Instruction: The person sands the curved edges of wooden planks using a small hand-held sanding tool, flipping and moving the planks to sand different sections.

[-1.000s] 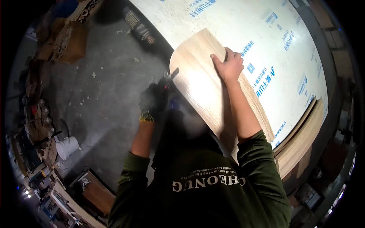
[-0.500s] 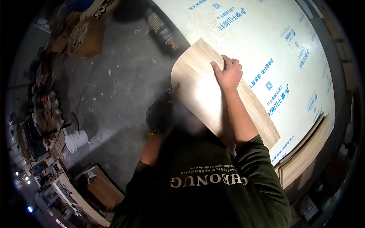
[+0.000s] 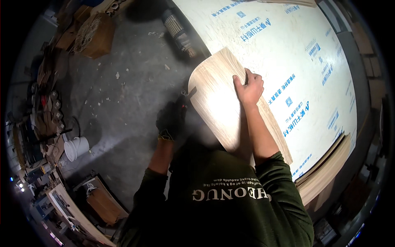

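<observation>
A wood-grain board (image 3: 216, 78) with rounded corners lies over the left edge of a white printed sheet (image 3: 279, 49). My bare right hand (image 3: 250, 90) grips the board's right edge, the thumb on its top face and the fingers over the side. In a dark glove, my left hand (image 3: 169, 117) is closed around a dark knife-like tool (image 3: 190, 93), partly lost in shadow. The tool's flat tip touches the board's left edge below the rounded corner. A thin curled strip (image 3: 184, 92) shows beside that tip. Glare covers the middle of the board.
A roll-like bundle (image 3: 175, 29) lies on the grey floor (image 3: 123, 94) beyond the board. At left stand a white bucket (image 3: 76, 148) and a cardboard box (image 3: 96, 35). Stacked curved panels (image 3: 323, 171) lean at the sheet's near right edge. White scraps dot the floor.
The knife-like tool's tip now shows more plainly over the board's left edge, my left hand slightly higher. The view has shifted slightly; my right hand keeps its grip on the board.
</observation>
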A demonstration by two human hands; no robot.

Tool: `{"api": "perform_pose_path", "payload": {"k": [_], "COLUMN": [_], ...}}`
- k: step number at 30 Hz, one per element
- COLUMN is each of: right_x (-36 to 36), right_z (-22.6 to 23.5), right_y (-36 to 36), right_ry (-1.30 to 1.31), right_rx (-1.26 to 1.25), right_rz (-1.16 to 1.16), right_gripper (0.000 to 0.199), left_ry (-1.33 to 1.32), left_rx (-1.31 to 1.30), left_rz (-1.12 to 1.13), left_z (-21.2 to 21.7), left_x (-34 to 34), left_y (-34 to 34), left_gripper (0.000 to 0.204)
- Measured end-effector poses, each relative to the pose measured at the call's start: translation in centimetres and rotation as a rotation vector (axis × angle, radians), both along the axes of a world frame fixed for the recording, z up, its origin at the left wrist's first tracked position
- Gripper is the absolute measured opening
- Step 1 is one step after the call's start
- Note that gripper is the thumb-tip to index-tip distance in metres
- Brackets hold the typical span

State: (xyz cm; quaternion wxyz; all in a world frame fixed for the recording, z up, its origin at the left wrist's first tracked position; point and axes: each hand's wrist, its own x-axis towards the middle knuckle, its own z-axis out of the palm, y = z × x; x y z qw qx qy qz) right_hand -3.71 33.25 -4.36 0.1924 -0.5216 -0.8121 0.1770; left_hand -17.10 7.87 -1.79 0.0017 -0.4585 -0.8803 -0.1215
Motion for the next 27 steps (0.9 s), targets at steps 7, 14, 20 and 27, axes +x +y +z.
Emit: {"api": "perform_pose_path", "payload": {"k": [7, 14, 20, 27], "right_x": [0.1, 0.1, 0.1, 0.3], "right_z": [-0.1, 0.0, 0.3, 0.4], "right_y": [0.2, 0.3, 0.3, 0.6], "right_ry": [-0.012, -0.027, -0.022, 0.001], "right_rx": [0.022, 0.020, 0.017, 0.035], "right_rz": [0.003, 0.011, 0.033, 0.074], "right_gripper": [0.058, 0.059, 0.058, 0.056], "left_ry": [0.056, 0.074, 0.013, -0.092], "left_rx": [0.003, -0.094, -0.138, -0.164], "left_rz": [-0.070, -0.129, -0.250, -0.367], "left_z": [-0.5, -1.8, -0.5, 0.9], "left_x": [-2.0, -5.3, -7.7, -9.9], "left_y": [0.6, 1.9, 3.6, 6.1], "left_gripper": [0.037, 0.023, 0.023, 0.023]}}
